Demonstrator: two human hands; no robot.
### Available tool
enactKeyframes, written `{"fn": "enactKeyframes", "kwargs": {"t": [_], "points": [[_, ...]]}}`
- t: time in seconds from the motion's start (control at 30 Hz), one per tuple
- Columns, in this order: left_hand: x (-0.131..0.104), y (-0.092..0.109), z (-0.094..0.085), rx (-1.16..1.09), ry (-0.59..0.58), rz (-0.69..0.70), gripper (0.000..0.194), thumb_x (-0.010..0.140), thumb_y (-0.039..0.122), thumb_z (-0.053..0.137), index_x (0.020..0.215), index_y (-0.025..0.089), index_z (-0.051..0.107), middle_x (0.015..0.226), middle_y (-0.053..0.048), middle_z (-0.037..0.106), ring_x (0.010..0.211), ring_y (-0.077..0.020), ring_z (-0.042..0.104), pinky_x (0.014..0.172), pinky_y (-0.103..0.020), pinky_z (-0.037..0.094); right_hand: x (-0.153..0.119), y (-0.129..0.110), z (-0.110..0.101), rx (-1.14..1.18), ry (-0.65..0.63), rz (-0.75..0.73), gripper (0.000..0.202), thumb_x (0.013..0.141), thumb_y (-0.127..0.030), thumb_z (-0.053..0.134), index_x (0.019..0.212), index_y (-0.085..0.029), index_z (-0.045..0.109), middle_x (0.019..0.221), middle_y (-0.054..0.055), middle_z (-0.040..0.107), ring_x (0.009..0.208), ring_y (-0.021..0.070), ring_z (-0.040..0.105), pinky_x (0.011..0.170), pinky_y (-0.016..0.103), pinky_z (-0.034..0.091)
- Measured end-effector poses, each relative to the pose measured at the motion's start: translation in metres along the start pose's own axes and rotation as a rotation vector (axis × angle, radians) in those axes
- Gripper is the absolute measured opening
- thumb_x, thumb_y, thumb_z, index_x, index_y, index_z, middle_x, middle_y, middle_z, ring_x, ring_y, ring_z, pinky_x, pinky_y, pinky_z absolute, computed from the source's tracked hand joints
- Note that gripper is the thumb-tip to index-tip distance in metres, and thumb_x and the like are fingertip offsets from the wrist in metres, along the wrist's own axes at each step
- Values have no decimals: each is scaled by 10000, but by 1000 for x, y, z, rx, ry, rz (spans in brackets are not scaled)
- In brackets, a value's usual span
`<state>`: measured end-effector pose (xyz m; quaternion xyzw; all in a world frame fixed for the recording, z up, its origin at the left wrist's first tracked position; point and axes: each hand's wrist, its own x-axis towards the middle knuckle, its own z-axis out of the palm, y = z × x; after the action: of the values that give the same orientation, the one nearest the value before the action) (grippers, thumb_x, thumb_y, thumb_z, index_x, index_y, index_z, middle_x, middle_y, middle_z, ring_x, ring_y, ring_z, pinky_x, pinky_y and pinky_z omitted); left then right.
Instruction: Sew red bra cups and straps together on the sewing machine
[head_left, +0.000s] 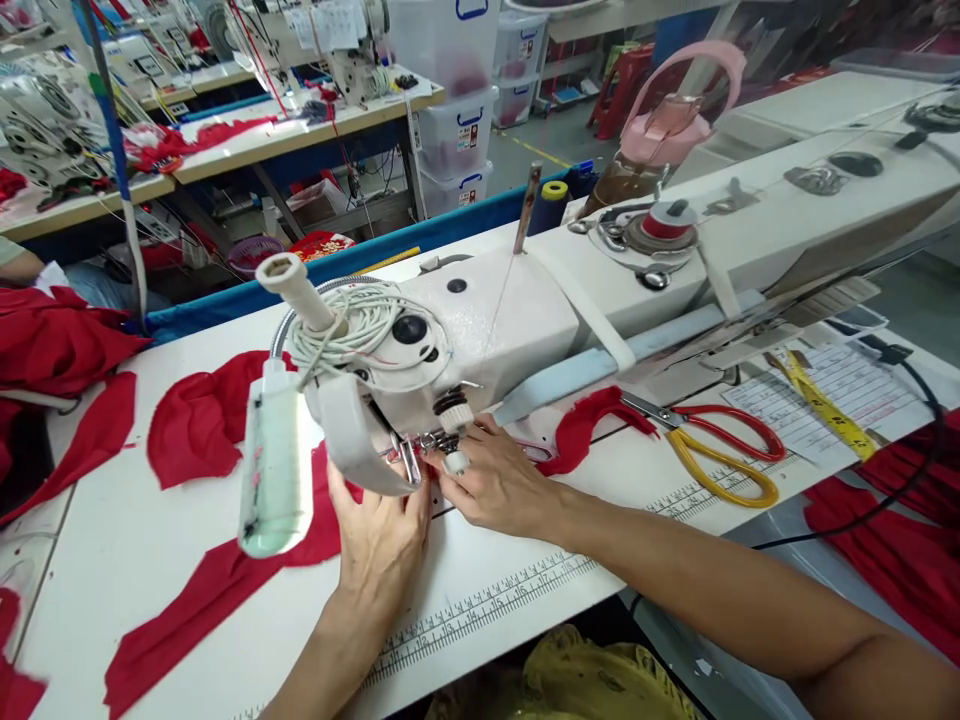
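A white sewing machine [510, 300] spans the table, its head above both hands. Just left of the needle area, my left hand [382, 530] lies on red fabric [322, 530], its fingertips partly hidden under the machine head. To the right of the needle area is my right hand [499, 480], its fingers bent close to the presser foot by a bit of red cloth. What the fingertips of either hand pinch, if anything, is hidden. The long red strip runs from my left hand toward the lower left of the table.
Scissors [720, 445] with red and yellow handles lie right of my right hand, near a red scrap [585, 425]. A yellow tape measure [821, 405] rests on paper. More red cloth [199, 420] lies left. A printed ruler follows the front edge.
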<state>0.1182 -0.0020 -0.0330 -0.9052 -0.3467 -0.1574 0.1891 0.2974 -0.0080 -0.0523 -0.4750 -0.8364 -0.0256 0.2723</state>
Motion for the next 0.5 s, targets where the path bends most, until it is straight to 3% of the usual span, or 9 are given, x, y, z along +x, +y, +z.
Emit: {"fn": "enactKeyframes", "kwargs": {"t": [0.17,0.33,0.5], "points": [[-8,3,-5,-93,-44,-30,335,887,31,474,1195,79,597,1099,-166,725,949,-276,682,1107,-733,141,-2,-1,-2,-92,-10,-118,205,946,-167,484,841,-157,660,925,84,676,900,228,503,894,413,318],[-19,-1,-5,-123,-80,-36,461,849,-26,399,1268,90,554,1234,-156,688,1143,-304,635,1126,-738,7,-1,-2,-5,-132,-80,-162,220,975,-180,449,966,-126,662,933,76,681,871,230,522,907,422,335],[-23,-18,-2,-168,-16,32,467,875,-45,376,1250,146,580,1185,-97,722,1071,-276,673,1115,-757,6,7,-4,-12,-110,-209,-152,232,982,-196,428,967,-121,647,902,85,670,865,234,547,848,414,352]]}}
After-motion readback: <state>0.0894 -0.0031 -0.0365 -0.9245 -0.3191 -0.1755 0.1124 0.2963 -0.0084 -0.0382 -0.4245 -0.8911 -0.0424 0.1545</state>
